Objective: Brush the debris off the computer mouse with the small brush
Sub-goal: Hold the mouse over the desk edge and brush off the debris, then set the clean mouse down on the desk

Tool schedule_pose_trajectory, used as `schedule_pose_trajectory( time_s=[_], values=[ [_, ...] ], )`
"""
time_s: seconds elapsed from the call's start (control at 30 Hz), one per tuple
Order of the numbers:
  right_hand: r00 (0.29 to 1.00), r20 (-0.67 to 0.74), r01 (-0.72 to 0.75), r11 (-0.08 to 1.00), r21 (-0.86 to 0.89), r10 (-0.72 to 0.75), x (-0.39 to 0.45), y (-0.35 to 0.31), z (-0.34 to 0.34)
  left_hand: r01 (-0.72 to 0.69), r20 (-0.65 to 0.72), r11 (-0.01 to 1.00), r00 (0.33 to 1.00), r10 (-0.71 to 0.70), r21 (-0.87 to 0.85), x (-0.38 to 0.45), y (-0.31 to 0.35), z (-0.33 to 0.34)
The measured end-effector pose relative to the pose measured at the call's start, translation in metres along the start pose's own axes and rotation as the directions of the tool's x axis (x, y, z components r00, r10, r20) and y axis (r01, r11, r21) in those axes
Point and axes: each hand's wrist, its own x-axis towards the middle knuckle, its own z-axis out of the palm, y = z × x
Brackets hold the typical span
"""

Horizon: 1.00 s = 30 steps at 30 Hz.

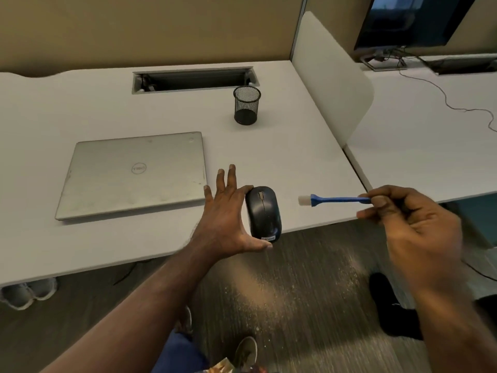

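From the head camera, the mouse (263, 212) sat at the near edge of the counter (113, 246), just right of the laptop (134, 175). Our left hand (228, 219) braced it, thumb and forefinger curled round its ends, other fingers straight. Our right hand (411, 219), right of the mouse, pinched the brush (337, 199) by its handle end in a closed grip, bristles toward the mouse but apart from it. We judged short strokes away from the laptop, off the counter edge, would work best, with the mouse held firm.
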Motion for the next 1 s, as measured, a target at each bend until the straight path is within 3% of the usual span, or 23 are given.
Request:
schedule_pose_trajectory(
  time_s=[0.23,0.57,1.0],
  values=[
    [0.996,-0.016,-0.090,0.995,0.048,0.090,0.010,0.007,0.028,0.054,0.005,0.998,0.999,-0.054,-0.043,0.054,-0.040,0.021],
    [0.976,-0.144,-0.159,0.987,0.033,0.162,0.021,0.010,0.056,0.061,0.105,0.997,0.992,-0.065,0.041,0.131,-0.085,0.050],
    [0.955,-0.192,-0.232,0.973,-0.018,0.224,0.024,0.020,0.076,0.051,0.142,0.998,0.988,-0.054,0.024,0.162,-0.101,0.077]
  ],
)
